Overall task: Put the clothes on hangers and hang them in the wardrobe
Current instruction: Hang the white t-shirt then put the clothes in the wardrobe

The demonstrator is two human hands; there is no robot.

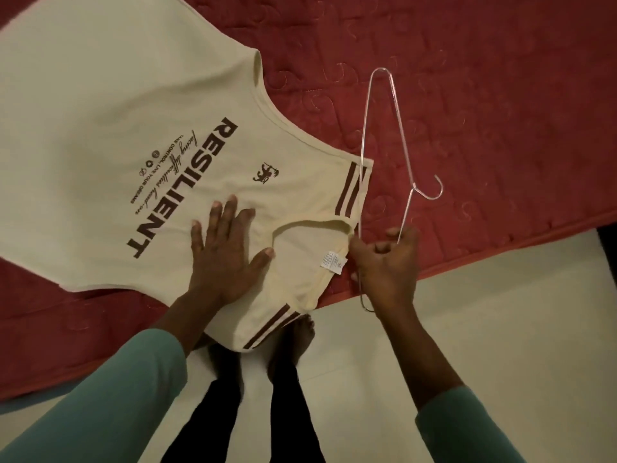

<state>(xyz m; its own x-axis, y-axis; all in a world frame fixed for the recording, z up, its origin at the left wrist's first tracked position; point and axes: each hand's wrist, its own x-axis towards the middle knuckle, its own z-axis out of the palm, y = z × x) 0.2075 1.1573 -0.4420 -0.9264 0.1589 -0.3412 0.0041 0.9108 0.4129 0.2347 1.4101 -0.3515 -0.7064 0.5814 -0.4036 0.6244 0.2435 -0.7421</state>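
A cream sleeveless top (pixel 110 135) printed "RESILIENT", with brown shoulder stripes, lies flat on the red quilted bed, its neck opening toward me. My left hand (pixel 223 252) presses flat on its chest, fingers spread, just left of the neckline. A thin wire hanger (pixel 384 135) lies beside the top's right shoulder, its hook pointing right. My right hand (pixel 387 262) is closed on the hanger's near end, next to the collar and its white label (pixel 330 262). The hanger's lower corner sticks out below that hand.
The red quilted bedspread (pixel 484 111) covers the upper part of the view, its edge running diagonally. Pale floor (pixel 484 329) lies below it. My bare feet (pixel 293 342) stand at the bed's edge under the top's overhanging shoulder.
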